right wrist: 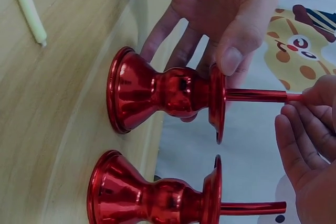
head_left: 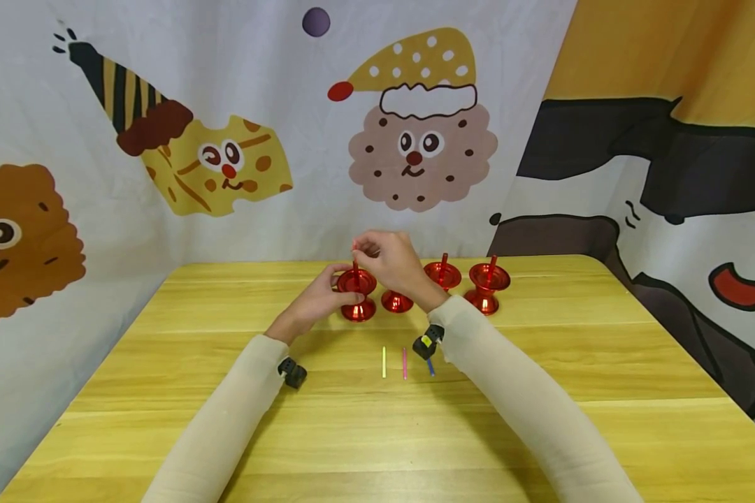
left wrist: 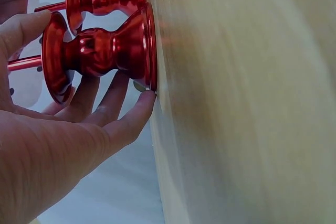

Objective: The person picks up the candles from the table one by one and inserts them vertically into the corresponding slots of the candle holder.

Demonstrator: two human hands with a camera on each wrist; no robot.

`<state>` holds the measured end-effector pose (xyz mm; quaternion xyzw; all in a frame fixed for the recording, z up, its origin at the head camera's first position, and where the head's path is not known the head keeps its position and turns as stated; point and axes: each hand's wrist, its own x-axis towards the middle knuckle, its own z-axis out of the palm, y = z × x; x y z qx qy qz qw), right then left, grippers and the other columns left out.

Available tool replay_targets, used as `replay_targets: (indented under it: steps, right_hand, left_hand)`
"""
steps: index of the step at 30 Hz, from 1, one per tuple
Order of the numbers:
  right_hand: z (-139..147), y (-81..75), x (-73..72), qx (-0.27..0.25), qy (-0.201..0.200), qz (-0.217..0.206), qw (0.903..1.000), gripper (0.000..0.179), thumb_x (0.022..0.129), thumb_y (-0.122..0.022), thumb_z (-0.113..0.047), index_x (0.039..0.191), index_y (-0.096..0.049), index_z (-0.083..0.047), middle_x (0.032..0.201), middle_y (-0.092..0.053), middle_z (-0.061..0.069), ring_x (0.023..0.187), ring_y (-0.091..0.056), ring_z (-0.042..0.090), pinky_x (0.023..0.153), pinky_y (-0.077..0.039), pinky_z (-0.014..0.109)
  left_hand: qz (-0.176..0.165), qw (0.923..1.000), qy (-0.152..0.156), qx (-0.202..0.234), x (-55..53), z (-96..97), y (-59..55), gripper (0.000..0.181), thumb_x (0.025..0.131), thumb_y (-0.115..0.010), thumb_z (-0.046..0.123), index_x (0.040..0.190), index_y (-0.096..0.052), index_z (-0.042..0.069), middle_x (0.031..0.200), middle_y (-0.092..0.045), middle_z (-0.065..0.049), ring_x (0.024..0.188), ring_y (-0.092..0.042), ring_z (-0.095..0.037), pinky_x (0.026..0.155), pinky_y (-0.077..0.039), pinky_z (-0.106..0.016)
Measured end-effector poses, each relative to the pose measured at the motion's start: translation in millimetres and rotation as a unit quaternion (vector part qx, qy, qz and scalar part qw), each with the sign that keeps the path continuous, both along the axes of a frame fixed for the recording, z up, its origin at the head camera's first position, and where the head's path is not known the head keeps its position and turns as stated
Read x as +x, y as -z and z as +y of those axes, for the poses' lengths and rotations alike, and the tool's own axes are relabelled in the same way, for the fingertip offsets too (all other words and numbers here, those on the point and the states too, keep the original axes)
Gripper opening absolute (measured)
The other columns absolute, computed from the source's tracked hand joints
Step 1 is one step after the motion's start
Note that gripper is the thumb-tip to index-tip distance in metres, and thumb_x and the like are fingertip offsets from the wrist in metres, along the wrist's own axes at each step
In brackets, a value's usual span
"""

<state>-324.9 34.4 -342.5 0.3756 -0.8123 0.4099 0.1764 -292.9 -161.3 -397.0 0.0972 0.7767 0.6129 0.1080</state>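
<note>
A shiny red metal candle holder [head_left: 359, 309] with a flared base, a dished top and an upright tube stands at the left end of a row. My left hand [head_left: 321, 297] grips it, thumb on the dish rim and fingers round the far side of the stem, as the left wrist view shows. Over its tube [right wrist: 254, 95], my right hand [head_left: 393, 258] pinches a thin red candle [right wrist: 294, 97] between thumb and fingers. The candle's lower end is at the tube's mouth, and the fingers hide its upper part.
Three more red holders stand to the right, including the rightmost holder [head_left: 485, 303]; the right forearm partly covers the middle ones. Nearer lie a yellow candle [head_left: 384, 363], a pink candle [head_left: 405, 365] and a blue candle [head_left: 430, 368] on the wooden table [head_left: 352, 447]. A printed curtain [head_left: 314, 140] hangs behind.
</note>
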Motion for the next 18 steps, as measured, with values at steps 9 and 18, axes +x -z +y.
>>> replay_targets:
  steps: [9,18]
  right_hand:
    - [0,3.3,-2.3,0.003,-0.002,0.001,1.0000,0.009,0.102,-0.074,-0.002,0.105,-0.081,0.003,0.095,-0.081,0.010,0.087,-0.079,0.020,0.082,-0.064,0.033]
    - [11,1.4,3.5,0.000,0.002,-0.020,0.9998,0.009,0.101,-0.075,-0.005,0.106,-0.083,-0.003,0.097,-0.082,0.007,0.086,-0.078,0.017,0.083,-0.063,0.034]
  left_hand:
    - [0.002,1.0000,0.003,0.001,0.3,0.2,-0.4,0.081,0.100,-0.075,0.013,0.167,-0.030,0.001,0.152,-0.054,-0.027,0.131,-0.063,-0.036,0.111,-0.051,-0.049]
    - [-0.002,1.0000,0.004,0.004,1.5,0.3,-1.5,0.081,0.101,-0.075,0.014,0.168,-0.030,0.001,0.152,-0.054,-0.027,0.131,-0.063,-0.037,0.114,-0.049,-0.053]
